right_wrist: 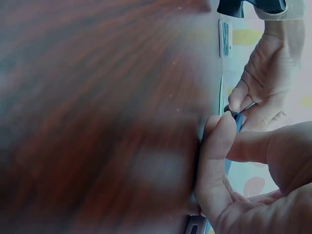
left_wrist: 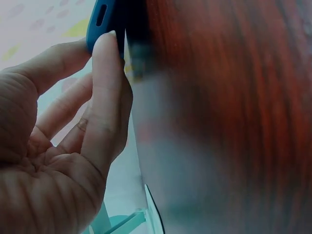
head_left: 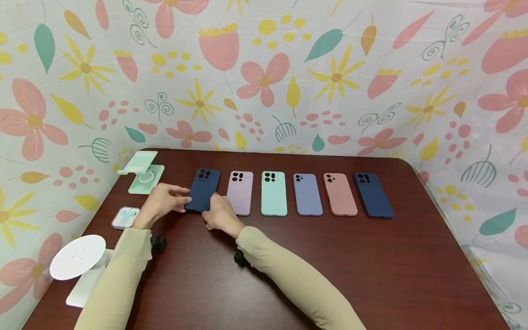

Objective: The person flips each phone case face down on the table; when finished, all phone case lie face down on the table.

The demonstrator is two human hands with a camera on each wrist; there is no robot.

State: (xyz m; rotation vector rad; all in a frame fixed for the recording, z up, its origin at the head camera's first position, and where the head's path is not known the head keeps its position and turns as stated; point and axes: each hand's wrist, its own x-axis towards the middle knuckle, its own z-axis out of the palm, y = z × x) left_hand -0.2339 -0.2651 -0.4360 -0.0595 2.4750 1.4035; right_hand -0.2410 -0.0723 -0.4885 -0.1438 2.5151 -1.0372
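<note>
In the head view a dark blue phone case (head_left: 204, 188) lies at the left end of a row of cases, camera cutouts facing up and away. My left hand (head_left: 162, 201) pinches its lower left corner; in the left wrist view thumb and finger close on the blue edge (left_wrist: 111, 19), beside a slot in it. At the lower right corner, my right hand (head_left: 222, 213) grips the same case, its fingers right next to a lilac phone case (head_left: 240, 192). The right wrist view has both hands at the near edge, with most of the case hidden behind the fingers.
Rightward the row continues with mint (head_left: 274, 192), periwinkle (head_left: 307, 195), pink (head_left: 340, 195) and navy (head_left: 374, 195) cases. Along the left side stand a green folding stand (head_left: 142, 162), boxed earphones (head_left: 125, 218) and a white round-topped stand (head_left: 78, 257). Floral cloth (head_left: 264, 82) hangs behind the table.
</note>
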